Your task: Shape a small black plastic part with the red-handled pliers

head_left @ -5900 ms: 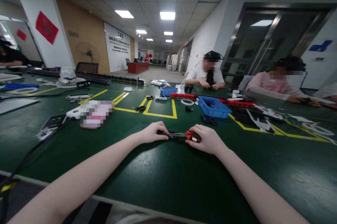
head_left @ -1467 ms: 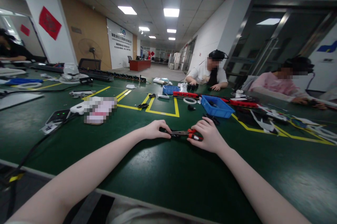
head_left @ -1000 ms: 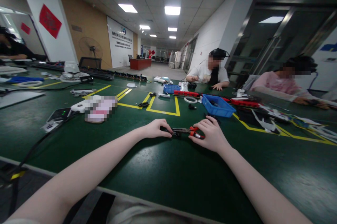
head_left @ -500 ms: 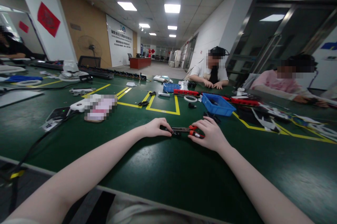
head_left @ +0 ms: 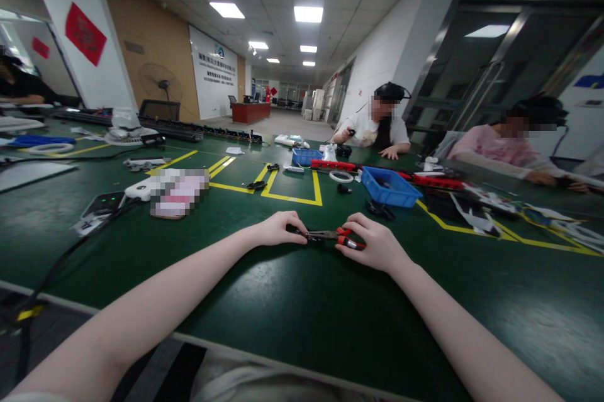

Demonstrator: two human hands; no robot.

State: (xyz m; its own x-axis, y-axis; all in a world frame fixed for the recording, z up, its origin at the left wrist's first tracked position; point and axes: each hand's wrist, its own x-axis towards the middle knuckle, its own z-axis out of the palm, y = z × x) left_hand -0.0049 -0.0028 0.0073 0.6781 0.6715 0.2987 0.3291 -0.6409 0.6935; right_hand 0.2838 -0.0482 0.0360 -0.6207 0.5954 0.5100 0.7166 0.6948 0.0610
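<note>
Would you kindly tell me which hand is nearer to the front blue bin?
The right hand, on the wearer's side of the front blue bin; the left hand is farther off, leftward.

Bare left forearm (head_left: 155, 298) slanting in from 8 o'clock, bare right forearm (head_left: 460, 317) from 4 o'clock, left hand (head_left: 279, 229) pinched closed, right hand (head_left: 375, 241) curled in a grip

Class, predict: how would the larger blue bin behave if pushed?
The larger blue bin would probably slide rather than tip, being low and broad. Its straight-sided form suggests stiff plastic. The dark items inside might shift.
</note>
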